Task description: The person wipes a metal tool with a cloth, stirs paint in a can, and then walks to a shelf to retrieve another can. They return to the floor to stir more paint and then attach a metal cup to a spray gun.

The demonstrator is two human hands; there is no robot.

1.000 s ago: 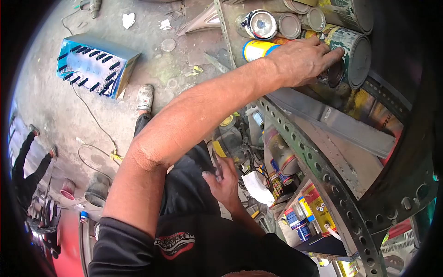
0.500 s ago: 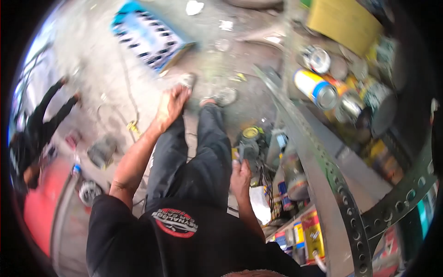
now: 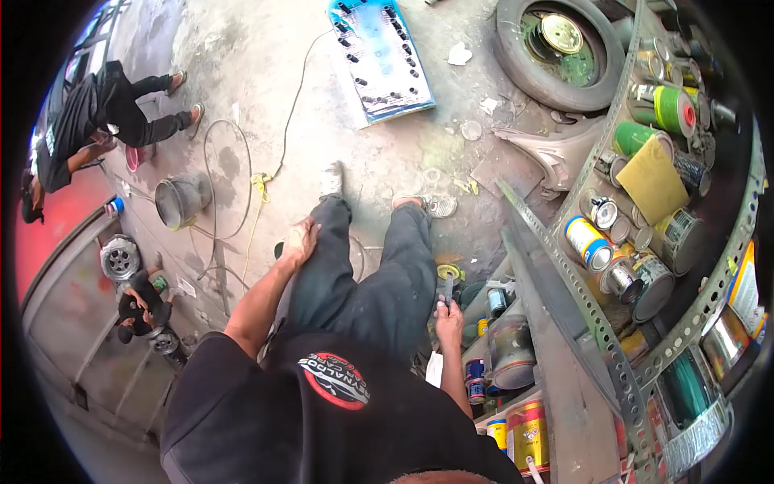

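Floor (image 3: 250,73): grey and stained; I look down on it through the head camera. A cord (image 3: 295,105) and a hose (image 3: 205,153) lie across it.
Box (image 3: 379,64): blue and white, on the floor at the top of my view, with short black pegs (image 3: 405,50) on its upper face.
Tyre (image 3: 563,97): lying flat, to the right of the box, with a round tin (image 3: 562,33) inside its ring.
Shelf (image 3: 592,329): at the right side, with metal edge full of holes. It carries many cans (image 3: 672,109) and a piece of yellow card (image 3: 651,184).
Right hand (image 3: 449,324): its fingers are pinching the tool, with the thumb pressed against it.
Tool (image 3: 448,286): narrow and grey, standing out from the right hand, away from the body. Its far end appears in front of a yellow rim (image 3: 456,272); I cannot tell if they touch.
Left hand (image 3: 300,239): beside the dark trousers (image 3: 367,294), near the knee. I cannot tell if its fingers are spread or pressed together.
Bucket (image 3: 181,202): on the floor, between the left hand and a bending person (image 3: 89,129).
Wheel (image 3: 119,258): at the left, near a second person (image 3: 143,305), who is low down.
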